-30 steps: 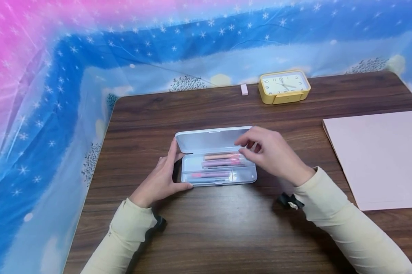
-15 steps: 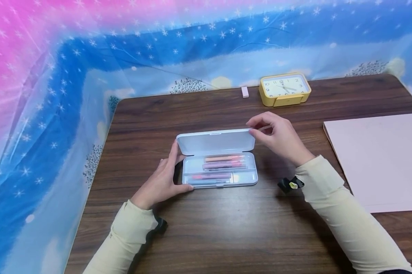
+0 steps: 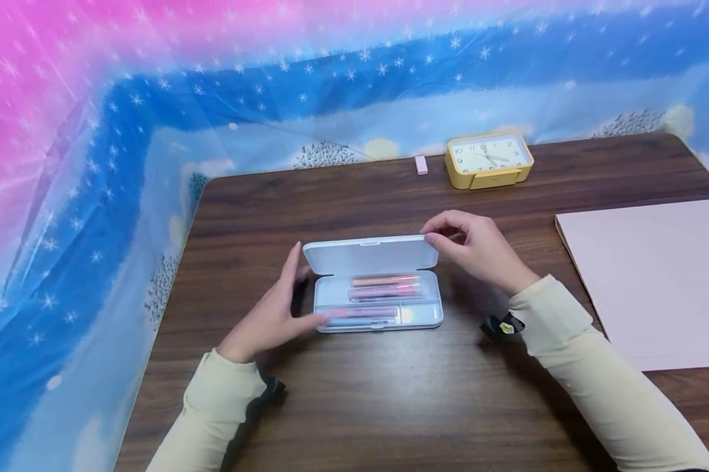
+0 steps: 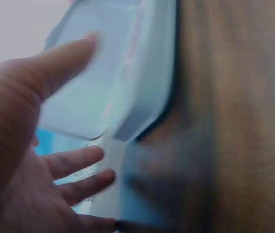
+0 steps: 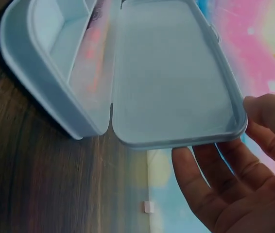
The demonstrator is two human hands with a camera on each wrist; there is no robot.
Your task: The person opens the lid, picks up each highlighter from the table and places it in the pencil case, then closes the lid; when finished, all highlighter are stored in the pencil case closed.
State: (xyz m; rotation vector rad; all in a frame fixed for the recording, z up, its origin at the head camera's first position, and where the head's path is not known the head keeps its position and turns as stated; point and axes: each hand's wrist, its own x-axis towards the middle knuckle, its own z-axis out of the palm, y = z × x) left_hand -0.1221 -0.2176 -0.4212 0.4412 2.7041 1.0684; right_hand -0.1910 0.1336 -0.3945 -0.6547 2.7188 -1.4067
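Observation:
A white pencil case (image 3: 331, 288) lies open on the table, its lid (image 3: 369, 257) standing tilted up along the back. Several slim pens (image 3: 384, 290) in orange, purple, pink and blue lie in its two long sections. My right hand (image 3: 475, 252) pinches the lid's right top corner; in the right wrist view the thumb is at the rim and the fingers are behind the lid. At the case's left end is my left hand (image 3: 268, 321), fingers spread and straight, thumb by the near left corner. The left wrist view shows that thumb blurred over the case.
A yellow alarm clock (image 3: 490, 160) stands at the table's back edge, with a small pink eraser-like block (image 3: 421, 165) to its left. On the right lies a large pale pink folder or board (image 3: 655, 282). A snowflake-patterned cloth (image 3: 331, 85) hangs behind the table.
My right hand has gone from above the pens to the lid's right corner, and the lid now leans slightly further forward. My left fingers have drawn a little away from the case's side.

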